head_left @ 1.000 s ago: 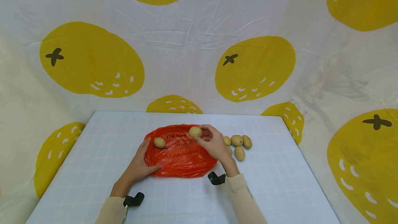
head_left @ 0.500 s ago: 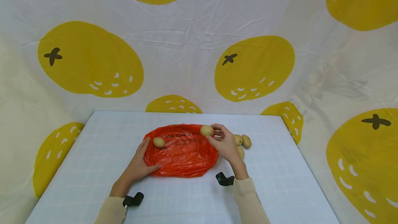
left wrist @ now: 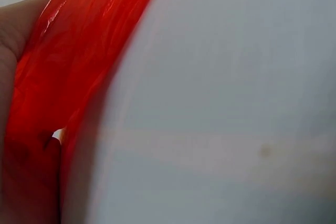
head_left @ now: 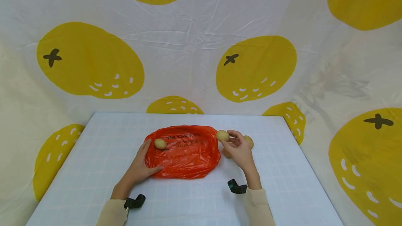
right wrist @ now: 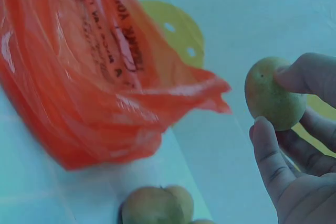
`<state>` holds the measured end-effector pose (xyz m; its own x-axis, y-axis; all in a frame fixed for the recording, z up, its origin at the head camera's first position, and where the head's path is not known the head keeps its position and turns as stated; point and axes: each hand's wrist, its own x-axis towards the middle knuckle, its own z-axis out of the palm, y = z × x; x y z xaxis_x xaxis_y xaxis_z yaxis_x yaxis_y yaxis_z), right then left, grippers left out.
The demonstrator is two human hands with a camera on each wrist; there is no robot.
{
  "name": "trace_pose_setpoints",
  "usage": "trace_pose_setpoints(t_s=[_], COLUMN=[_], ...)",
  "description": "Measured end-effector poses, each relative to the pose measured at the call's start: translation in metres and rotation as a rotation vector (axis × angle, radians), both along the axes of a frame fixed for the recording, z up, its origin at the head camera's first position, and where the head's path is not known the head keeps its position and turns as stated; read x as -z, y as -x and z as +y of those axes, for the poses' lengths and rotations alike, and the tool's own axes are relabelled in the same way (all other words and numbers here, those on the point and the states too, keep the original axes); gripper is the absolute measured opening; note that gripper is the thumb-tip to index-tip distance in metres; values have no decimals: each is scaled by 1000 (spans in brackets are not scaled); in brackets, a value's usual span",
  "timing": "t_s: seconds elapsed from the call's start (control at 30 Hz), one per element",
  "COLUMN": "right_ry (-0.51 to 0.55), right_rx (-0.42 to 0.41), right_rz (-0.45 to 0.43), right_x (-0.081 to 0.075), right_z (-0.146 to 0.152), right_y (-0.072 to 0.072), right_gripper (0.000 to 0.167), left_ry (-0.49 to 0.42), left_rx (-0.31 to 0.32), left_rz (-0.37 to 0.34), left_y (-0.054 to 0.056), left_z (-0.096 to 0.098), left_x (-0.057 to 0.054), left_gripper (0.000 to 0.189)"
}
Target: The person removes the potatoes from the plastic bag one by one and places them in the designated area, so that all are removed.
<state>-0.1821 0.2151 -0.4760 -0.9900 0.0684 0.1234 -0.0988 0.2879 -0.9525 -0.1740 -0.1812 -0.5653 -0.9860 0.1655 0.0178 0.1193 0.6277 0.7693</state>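
Note:
A red plastic bag [head_left: 188, 163] with dark lettering lies spread on the table, its mouth facing up. Inside it, toward the left, one potato [head_left: 160, 144] shows. My left hand [head_left: 139, 165] holds the bag's left side; in the left wrist view red plastic [left wrist: 79, 51] covers part of that hand. Just past the bag's right rim, my right hand [head_left: 240, 151] pinches another potato [head_left: 222, 135] between thumb and fingers. The right wrist view has this potato [right wrist: 270, 93] held apart from the bag.
Loose potatoes [head_left: 249, 141] lie right of the bag, partly hidden by the right hand; several show in the right wrist view as a small group [right wrist: 152, 205]. A pale checked cloth covers the table [head_left: 188, 201]. Behind hangs a fruit-printed curtain [head_left: 179, 58].
My right hand has moved right, carrying its potato from over the bag to beyond the bag's right rim. It now hides more of the loose potatoes. The left hand stays put.

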Motion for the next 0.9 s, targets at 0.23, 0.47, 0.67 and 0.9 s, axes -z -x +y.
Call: trace_pose_setpoints(t_s=[0.23, 0.47, 0.67, 0.9], right_ry=[-21, -28, -62, -91], right_rx=[89, 160, 203, 264], right_rz=[11, -14, 4, -62], right_x=[4, 12, 23, 44], right_z=[27, 51, 72, 93], right_y=[-5, -13, -18, -25], right_gripper=[47, 47, 50, 50], left_ry=[-2, -3, 9, 6], left_rx=[-4, -3, -3, 0], left_rz=[4, 14, 10, 10], left_y=[-1, -1, 0, 1], left_z=[0, -2, -1, 0], left_x=[1, 3, 2, 2], left_gripper=[124, 125, 126, 126])
